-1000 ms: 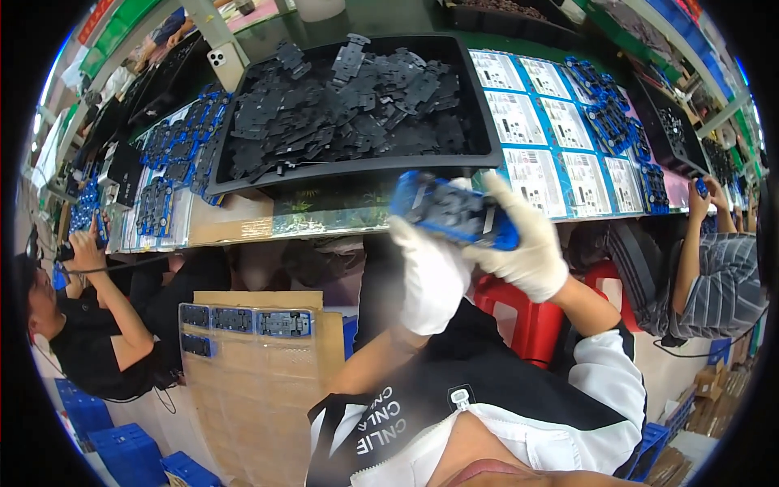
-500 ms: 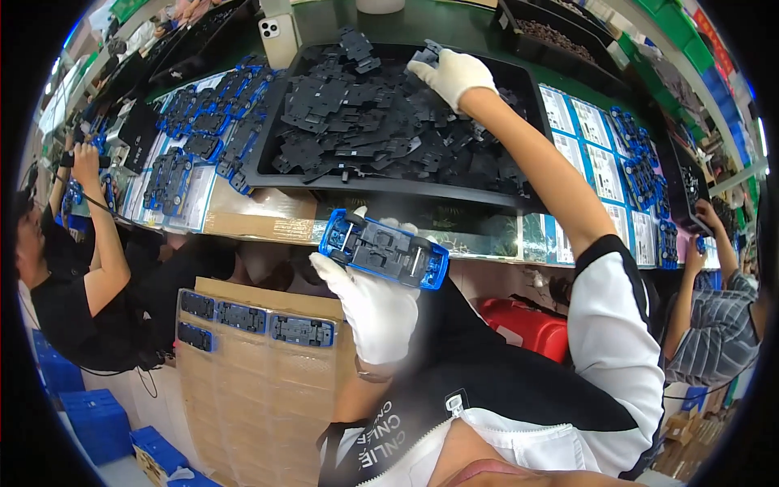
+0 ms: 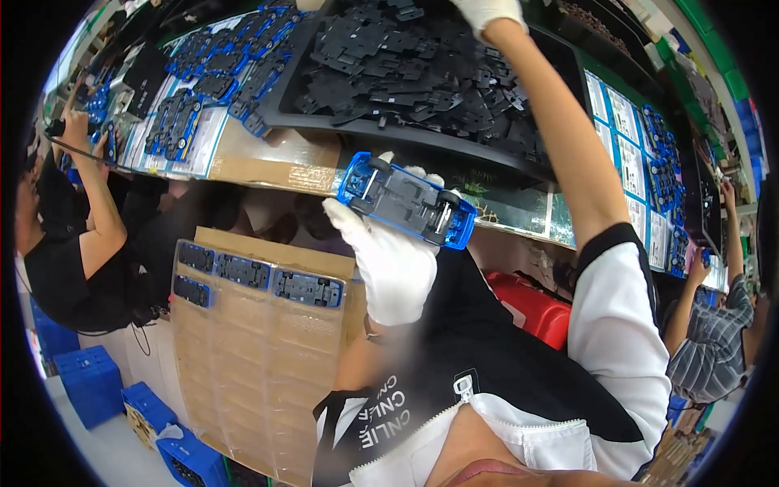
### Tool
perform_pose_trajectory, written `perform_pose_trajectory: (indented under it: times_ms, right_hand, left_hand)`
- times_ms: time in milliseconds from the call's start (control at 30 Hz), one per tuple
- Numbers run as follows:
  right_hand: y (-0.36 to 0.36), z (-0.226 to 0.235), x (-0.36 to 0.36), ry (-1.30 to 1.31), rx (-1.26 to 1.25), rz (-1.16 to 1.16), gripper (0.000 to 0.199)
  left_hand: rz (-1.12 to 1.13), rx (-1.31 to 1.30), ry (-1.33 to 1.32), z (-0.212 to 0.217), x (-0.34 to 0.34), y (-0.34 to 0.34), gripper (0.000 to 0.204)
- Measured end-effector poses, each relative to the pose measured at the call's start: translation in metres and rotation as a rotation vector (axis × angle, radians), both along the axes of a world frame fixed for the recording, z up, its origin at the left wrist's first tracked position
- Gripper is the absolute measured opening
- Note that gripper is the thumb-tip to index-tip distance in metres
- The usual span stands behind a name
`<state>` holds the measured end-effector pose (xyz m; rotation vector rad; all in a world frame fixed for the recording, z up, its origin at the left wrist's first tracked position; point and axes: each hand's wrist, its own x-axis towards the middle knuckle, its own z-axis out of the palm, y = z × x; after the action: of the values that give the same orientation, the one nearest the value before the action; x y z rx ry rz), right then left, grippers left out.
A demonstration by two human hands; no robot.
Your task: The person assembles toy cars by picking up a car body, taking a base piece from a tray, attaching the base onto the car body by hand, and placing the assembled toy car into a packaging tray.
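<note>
My gloved left hand [image 3: 398, 272] is closed around a blue toy car [image 3: 406, 199], gripping it by its long sides. The car is turned wheels up, its black underside facing me, in front of the bench edge. Beyond it stands a large black tray [image 3: 406, 134] heaped with flat black plastic base plates [image 3: 389, 73]. My gloved right hand [image 3: 493, 11] is over the tray's far side, cut off by the upper edge of the picture. Its fingers are out of sight, so whatever they hold is hidden.
Blue car bodies [image 3: 174, 126] lie in rows left of the tray, more [image 3: 661, 162] on the right. A clear blister tray [image 3: 260, 357] on cardboard holds several cars at lower left. A red case [image 3: 531, 316] sits below the bench. Co-workers [image 3: 77, 219] sit at both sides.
The view has tipped, so the bench and tray sit higher in the picture. My right hand, earlier at a black plate, now reaches the upper edge. My left hand keeps hold of the car.
</note>
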<state>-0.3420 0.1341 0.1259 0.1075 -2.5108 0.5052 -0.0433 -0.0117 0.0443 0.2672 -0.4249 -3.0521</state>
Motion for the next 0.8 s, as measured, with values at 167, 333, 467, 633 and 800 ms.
perform_pose_trajectory:
  times_ms: [167, 333, 467, 633, 800]
  right_hand:
    - [-0.028, 0.042, 0.177, -0.004, -0.1, 0.582, 0.052]
    - [-0.034, -0.006, 0.282, -0.11, 0.187, 0.69, 0.06]
    - [-0.036, -0.021, 0.298, -0.18, 0.186, 0.651, 0.06]
    - [-0.039, -0.027, 0.295, -0.053, 0.215, 0.642, 0.049]
    - [-0.039, -0.034, 0.299, 0.056, 0.198, 0.651, 0.039]
  left_hand:
    - [-0.023, 0.09, 0.116, -0.025, 0.007, -0.015, 0.08]
    - [0.269, -0.352, -0.055, -0.018, 0.005, 0.007, 0.082]
    - [0.108, -0.25, -0.007, -0.014, 0.016, 0.006, 0.078]
    - [0.134, -0.238, -0.004, -0.006, 0.031, 0.017, 0.07]
    - [0.083, -0.258, -0.017, 0.005, 0.032, 0.015, 0.048]
